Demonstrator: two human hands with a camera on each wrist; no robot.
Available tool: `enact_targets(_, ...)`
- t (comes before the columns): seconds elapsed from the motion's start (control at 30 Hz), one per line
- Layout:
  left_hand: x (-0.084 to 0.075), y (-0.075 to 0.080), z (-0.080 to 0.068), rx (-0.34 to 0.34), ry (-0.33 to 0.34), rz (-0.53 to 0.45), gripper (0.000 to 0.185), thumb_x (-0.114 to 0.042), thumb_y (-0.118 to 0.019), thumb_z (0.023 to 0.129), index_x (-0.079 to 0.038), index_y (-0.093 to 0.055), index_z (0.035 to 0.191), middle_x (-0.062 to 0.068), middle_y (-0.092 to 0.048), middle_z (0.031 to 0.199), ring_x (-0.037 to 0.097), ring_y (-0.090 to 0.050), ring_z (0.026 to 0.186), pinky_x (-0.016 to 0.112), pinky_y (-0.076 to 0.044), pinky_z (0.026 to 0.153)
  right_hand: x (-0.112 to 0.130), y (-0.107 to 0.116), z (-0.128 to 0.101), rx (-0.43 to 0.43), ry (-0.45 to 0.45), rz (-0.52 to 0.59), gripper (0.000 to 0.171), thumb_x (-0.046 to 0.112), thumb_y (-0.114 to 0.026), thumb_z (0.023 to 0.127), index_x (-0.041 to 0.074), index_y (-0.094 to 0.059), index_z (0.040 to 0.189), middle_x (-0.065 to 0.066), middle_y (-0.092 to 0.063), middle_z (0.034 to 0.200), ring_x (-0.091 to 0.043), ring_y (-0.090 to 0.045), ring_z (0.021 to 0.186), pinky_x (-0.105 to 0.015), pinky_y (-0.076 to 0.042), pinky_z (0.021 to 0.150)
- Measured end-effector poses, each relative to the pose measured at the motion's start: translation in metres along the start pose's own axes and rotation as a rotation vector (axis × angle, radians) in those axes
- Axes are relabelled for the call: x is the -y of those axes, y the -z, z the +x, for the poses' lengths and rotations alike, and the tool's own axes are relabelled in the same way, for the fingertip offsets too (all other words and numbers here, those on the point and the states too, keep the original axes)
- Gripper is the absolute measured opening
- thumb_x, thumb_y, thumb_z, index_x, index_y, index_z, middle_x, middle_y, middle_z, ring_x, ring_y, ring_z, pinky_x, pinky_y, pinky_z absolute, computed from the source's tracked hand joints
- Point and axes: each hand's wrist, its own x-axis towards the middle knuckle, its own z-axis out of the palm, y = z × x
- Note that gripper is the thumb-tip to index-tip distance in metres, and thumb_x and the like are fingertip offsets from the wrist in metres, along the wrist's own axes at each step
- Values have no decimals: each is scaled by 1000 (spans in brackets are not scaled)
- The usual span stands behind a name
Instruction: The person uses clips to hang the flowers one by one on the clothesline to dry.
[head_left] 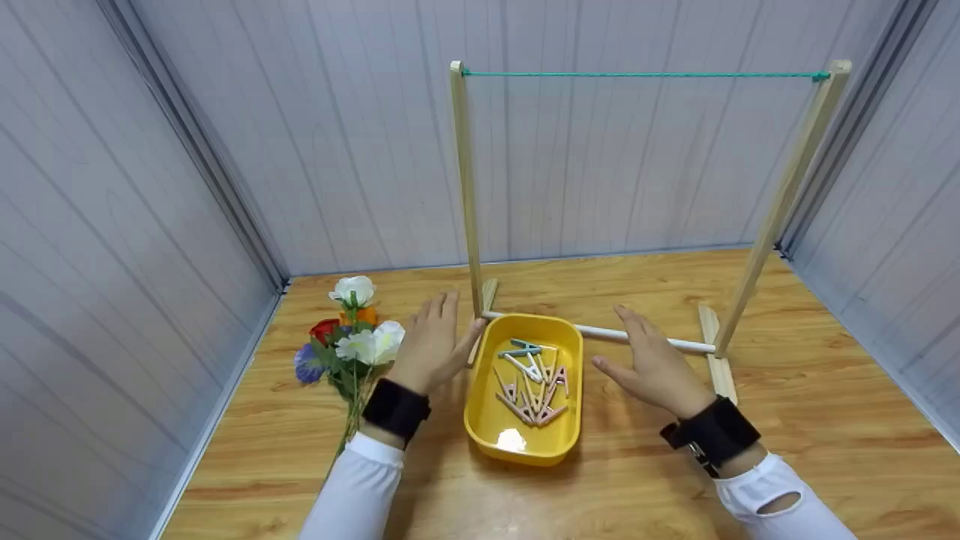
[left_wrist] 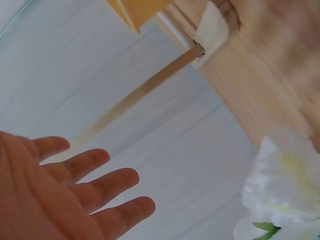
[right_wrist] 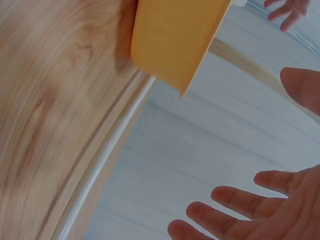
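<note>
My left hand [head_left: 431,345] hovers between the flowers and the yellow basin [head_left: 474,431], fingers extended and holding nothing. On the basin's other side, my right hand [head_left: 656,364] is held with its fingers straight and thumb apart, also holding nothing. Inside the basin lie several clothespins [head_left: 531,384], in pink, white, pale yellow and blue-green. Left of my left hand is a bunch of artificial flowers [head_left: 352,345] with white, red, orange and purple blooms. In the left wrist view a white flower [left_wrist: 285,185] shows close by. The right wrist view shows the basin's side [right_wrist: 175,40].
Behind the basin stands a wooden frame with a left post [head_left: 466,187], a right post [head_left: 784,202] and a green string [head_left: 637,74] stretched between their tops. A white rod [head_left: 607,333] joins the posts low down. Pale panel walls [head_left: 360,135] enclose the wood-grain table [head_left: 247,465].
</note>
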Motion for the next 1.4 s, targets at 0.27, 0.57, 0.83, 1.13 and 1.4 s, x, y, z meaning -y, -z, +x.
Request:
enact_targets(0.27,-7,15,34,-13,29,-215,84,-43,-58,111,5,-21,169,33,-32,171,46,-38,158,56,-32,131,8,-13,12,104,-39,136,95,44,-74,103,-6,-25,167,-38,-34,167,-59,-45,148,-70,-41,120)
enact_targets(0.57,-8,25,84,-39,220,-546,88,-24,-72,106,1,-17,170,29,-36,170,45,-39,157,52,-36,130,16,-31,29,220,-202,317,94,39,-79,101,-8,-27,164,-39,-54,149,-47,-66,126,-55,-58,104)
enact_targets(0.83,-15,22,113,-79,242,-780,74,-19,-67,108,-1,-28,168,26,-42,164,44,-46,153,50,-47,122,12,-46,39,306,-282,464,65,19,-75,103,-9,-45,153,-23,-73,106,-19,-67,71,-32,-60,64)
enact_targets(1.13,-18,19,125,-63,189,-759,61,-8,-53,113,2,-27,167,29,-38,167,43,-43,155,49,-45,123,14,-58,44,350,-294,617,64,2,-65,99,-11,-44,158,-8,-68,92,-9,-56,62,-21,-48,59)
enact_targets(1.4,-12,14,122,-85,159,-626,32,-2,-50,113,7,-48,144,33,-53,152,43,-55,141,50,-51,114,21,-63,44,363,-282,701,77,-14,-47,85,-7,-41,161,-30,-69,131,-30,-77,99,-38,-66,85)
